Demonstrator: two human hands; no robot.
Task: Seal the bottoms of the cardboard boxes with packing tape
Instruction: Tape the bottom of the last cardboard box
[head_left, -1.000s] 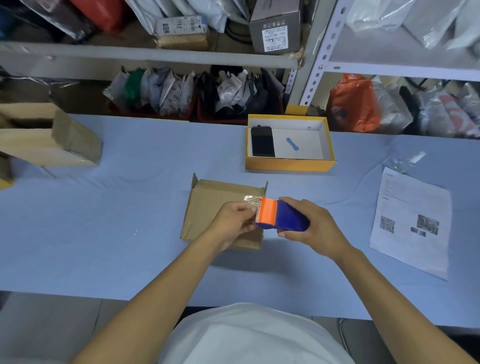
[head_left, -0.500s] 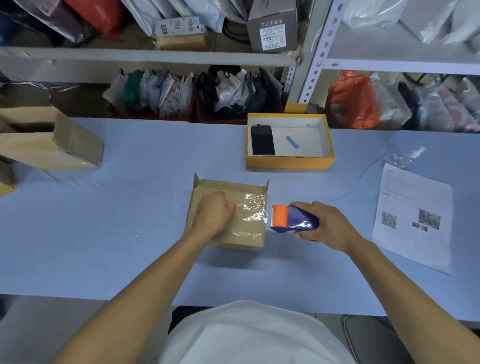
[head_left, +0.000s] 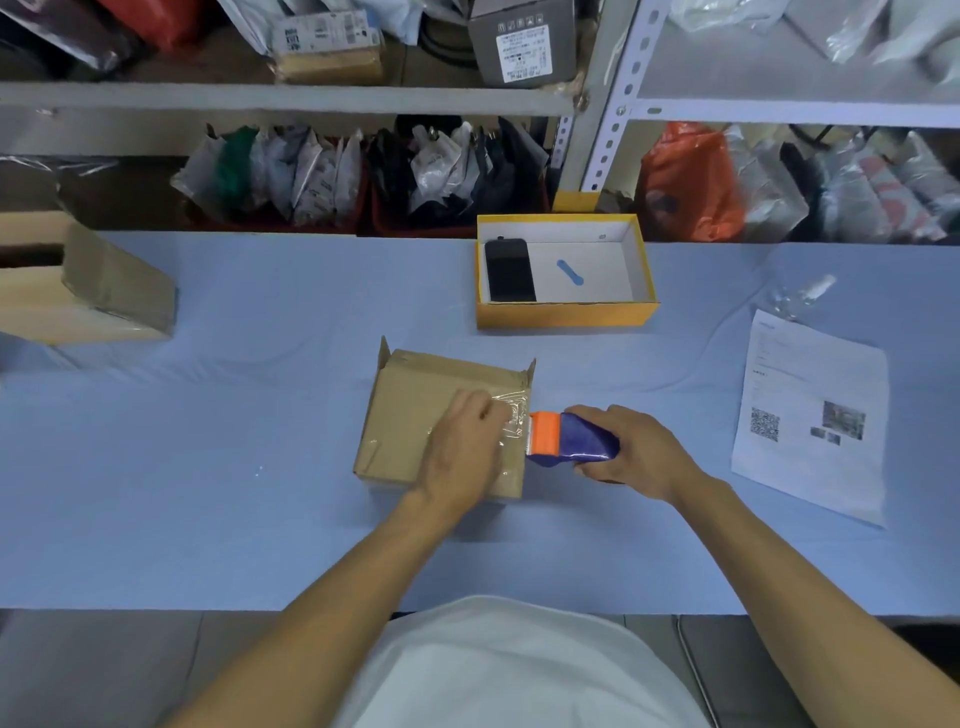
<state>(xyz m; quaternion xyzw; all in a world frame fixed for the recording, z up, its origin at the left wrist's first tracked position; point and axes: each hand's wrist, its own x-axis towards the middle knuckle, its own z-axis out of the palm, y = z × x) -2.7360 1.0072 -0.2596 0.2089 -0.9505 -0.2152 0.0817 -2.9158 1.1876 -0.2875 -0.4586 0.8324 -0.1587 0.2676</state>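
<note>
Now, left hand (head_left: 462, 447) flat on box (head_left: 415, 410), right hand (head_left: 636, 452) gripping tape dispenser (head_left: 569, 440) beside.

We see a small brown cardboard box (head_left: 415, 410) lying bottom-up at the centre of the frame, clear packing tape (head_left: 511, 415) wrinkled across its right half. At its right edge sits a tape dispenser (head_left: 569, 440), orange-headed with a blue body.
</note>
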